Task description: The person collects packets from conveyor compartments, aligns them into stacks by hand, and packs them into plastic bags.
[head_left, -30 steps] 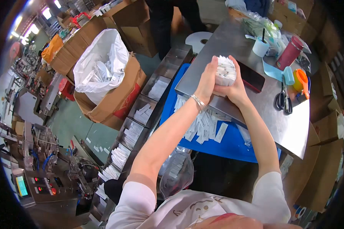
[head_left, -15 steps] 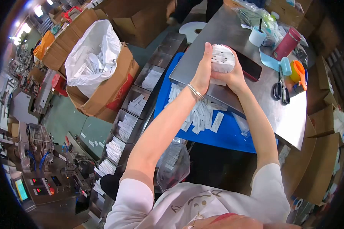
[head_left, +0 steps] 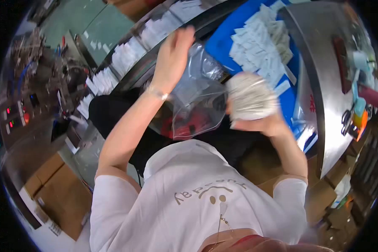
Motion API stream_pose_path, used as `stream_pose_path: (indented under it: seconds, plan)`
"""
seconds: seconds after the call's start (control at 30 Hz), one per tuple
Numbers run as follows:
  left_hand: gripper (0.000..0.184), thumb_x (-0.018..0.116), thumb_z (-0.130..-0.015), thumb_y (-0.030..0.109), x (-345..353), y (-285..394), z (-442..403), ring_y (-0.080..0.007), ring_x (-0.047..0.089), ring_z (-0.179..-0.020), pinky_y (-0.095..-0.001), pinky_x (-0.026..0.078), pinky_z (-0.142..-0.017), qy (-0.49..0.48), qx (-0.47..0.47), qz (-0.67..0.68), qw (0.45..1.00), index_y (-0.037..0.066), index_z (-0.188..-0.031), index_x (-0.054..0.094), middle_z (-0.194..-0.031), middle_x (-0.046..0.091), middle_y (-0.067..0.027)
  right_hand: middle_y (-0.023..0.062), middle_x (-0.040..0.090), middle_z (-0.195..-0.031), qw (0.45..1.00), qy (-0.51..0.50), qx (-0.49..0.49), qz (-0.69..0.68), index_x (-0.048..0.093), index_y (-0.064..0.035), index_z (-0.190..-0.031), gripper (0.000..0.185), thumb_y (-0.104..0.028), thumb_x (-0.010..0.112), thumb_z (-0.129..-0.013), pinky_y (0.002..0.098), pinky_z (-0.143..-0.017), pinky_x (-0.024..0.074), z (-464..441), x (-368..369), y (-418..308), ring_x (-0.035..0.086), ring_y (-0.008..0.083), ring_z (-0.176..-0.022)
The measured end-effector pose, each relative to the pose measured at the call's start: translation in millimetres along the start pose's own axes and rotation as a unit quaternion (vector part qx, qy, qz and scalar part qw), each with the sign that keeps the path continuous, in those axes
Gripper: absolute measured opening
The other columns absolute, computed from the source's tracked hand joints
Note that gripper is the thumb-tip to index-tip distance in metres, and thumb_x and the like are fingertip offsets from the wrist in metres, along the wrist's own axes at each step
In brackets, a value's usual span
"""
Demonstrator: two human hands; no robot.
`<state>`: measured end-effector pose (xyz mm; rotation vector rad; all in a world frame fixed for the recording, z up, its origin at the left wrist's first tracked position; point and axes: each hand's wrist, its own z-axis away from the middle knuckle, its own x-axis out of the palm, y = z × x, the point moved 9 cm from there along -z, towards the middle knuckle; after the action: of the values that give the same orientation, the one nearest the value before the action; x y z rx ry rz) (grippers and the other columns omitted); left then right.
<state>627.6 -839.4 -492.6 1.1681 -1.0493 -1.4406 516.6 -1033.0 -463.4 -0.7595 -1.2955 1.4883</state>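
A thick bundle of white packets [head_left: 253, 95], blurred by motion, is held in my right hand [head_left: 260, 124] at the right of my lap. My left hand [head_left: 172, 59] is raised beside a clear plastic bag [head_left: 199, 105], its fingers extended and nothing in them. The bag hangs open between my two hands, with something red showing through its lower part. Behind the bundle, a pile of loose white packets [head_left: 262, 46] lies on a blue tray [head_left: 220, 48].
Compartments filled with white packets [head_left: 128, 54] run along the left of the tray. The metal table [head_left: 313, 38] at right bears a phone [head_left: 342, 63], scissors [head_left: 346, 122] and an orange tape dispenser [head_left: 362, 124]. A machine [head_left: 21, 105] stands far left; a cardboard box [head_left: 63, 195] lies lower left.
The view has tilted down and turned. My left hand has let go of the bundle and moved away to the left. My right hand has brought the bundle off the table toward my lap.
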Motion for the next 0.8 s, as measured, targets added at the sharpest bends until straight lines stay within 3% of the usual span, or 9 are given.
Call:
stream_pose_path:
  seconds: [0.1,0.17,0.2,0.23,0.37,0.4,0.6,0.7,0.8]
  plan:
    - [0.053,0.061,-0.085,0.045,-39.5,-82.9,75.4,-0.0263,0.056,-0.08,-0.0338,0.045,-0.071,-0.043,-0.084,-0.186,0.978,-0.003,-0.106,0.051,-0.088,0.055,-0.0148,0.0072,0.061,-0.106,0.965,-0.006,0.259,-0.049,0.053,-0.0036,-0.119,0.07,0.0,0.08,-0.055,0.0324,-0.083,0.0482,-6.5,47.6,116.5,0.06,0.018,-0.096]
    - [0.06,0.068,-0.079,0.045,-45.0,-103.1,121.2,-0.0299,0.059,-0.081,-0.0367,0.047,-0.07,-0.085,-0.029,-0.23,0.969,-0.004,-0.105,0.049,-0.09,0.056,-0.0186,0.0083,0.062,-0.104,0.928,0.007,0.366,-0.064,0.05,-0.0021,-0.119,0.07,-0.003,0.08,-0.057,0.0327,-0.081,0.0491,-7.0,61.5,190.5,0.06,0.0177,-0.094]
    - [0.054,0.073,-0.077,0.042,-44.0,-118.8,137.5,-0.0219,0.057,-0.07,-0.0341,0.047,-0.062,-0.098,-0.042,-0.254,0.961,0.0,-0.101,0.048,-0.084,0.053,-0.012,0.0088,0.062,-0.102,0.932,0.026,0.36,-0.014,0.05,-0.0017,-0.119,0.065,-0.005,0.078,-0.06,0.0335,-0.081,0.0495,-14.0,63.7,223.5,0.06,0.0187,-0.092]
    - [0.041,0.07,-0.079,0.036,-38.5,-116.5,144.6,-0.03,0.059,-0.069,-0.0392,0.048,-0.061,-0.161,-0.06,-0.313,0.934,0.001,-0.092,0.051,-0.082,0.055,-0.0157,0.0092,0.062,-0.101,0.934,0.045,0.353,0.037,0.049,-0.0013,-0.118,0.061,-0.006,0.076,-0.064,0.0343,-0.08,0.05,-19.5,65.3,257.7,0.061,0.0198,-0.091]
    - [0.012,0.059,-0.081,0.016,-20.3,-134.2,156.8,-0.0342,0.059,-0.073,-0.0435,0.047,-0.06,-0.162,-0.024,-0.322,0.932,0.005,-0.081,0.054,-0.078,0.057,-0.0147,0.014,0.061,-0.099,0.871,-0.055,0.368,0.321,0.049,0.0001,-0.116,0.054,-0.016,0.073,-0.07,0.04,-0.082,0.0493,-45.6,32.2,463.3,0.061,0.0232,-0.09]
    - [0.011,0.059,-0.079,0.015,-19.0,-123.9,155.3,-0.0322,0.058,-0.072,-0.0424,0.047,-0.059,-0.152,0.005,-0.317,0.936,0.005,-0.081,0.054,-0.076,0.056,-0.0133,0.0195,0.058,-0.103,0.807,0.066,0.072,0.583,0.049,0.0001,-0.116,0.057,-0.026,0.072,-0.072,0.0437,-0.086,0.0458,-101.9,15.5,500.2,0.059,0.0277,-0.096]
    - [0.012,0.059,-0.08,0.015,-10.8,-128.2,155.3,-0.0288,0.057,-0.069,-0.0389,0.047,-0.057,-0.174,0.036,-0.268,0.947,0.005,-0.079,0.053,-0.075,0.054,-0.0104,0.0224,0.054,-0.12,0.791,0.043,0.342,0.505,0.04,0.002,-0.13,0.079,-0.044,0.069,-0.074,0.0406,-0.099,0.0376,-144.2,52.7,338.9,0.053,0.0326,-0.111]
    - [0.012,0.057,-0.082,0.016,-10.4,-128.3,150.3,-0.0288,0.056,-0.068,-0.0386,0.048,-0.059,-0.197,0.066,-0.236,0.949,0.006,-0.078,0.053,-0.072,0.054,-0.0099,0.0274,0.04,-0.134,0.769,0.125,0.239,0.58,0.026,0.007,-0.137,0.108,-0.046,0.08,-0.06,0.0411,-0.106,0.032,-146.7,37.8,356.3,0.04,0.0383,-0.125]
    - [0.014,0.054,-0.084,0.018,-13.8,-127.5,145.3,-0.029,0.058,-0.069,-0.0393,0.048,-0.061,-0.203,0.108,-0.222,0.948,0.006,-0.078,0.053,-0.073,0.055,-0.0104,0.0267,0.04,-0.134,0.77,0.055,0.234,0.591,0.038,0.0076,-0.13,0.092,-0.04,0.08,-0.064,0.0434,-0.11,0.0226,-126.6,46.8,348.0,0.03,0.0426,-0.129]
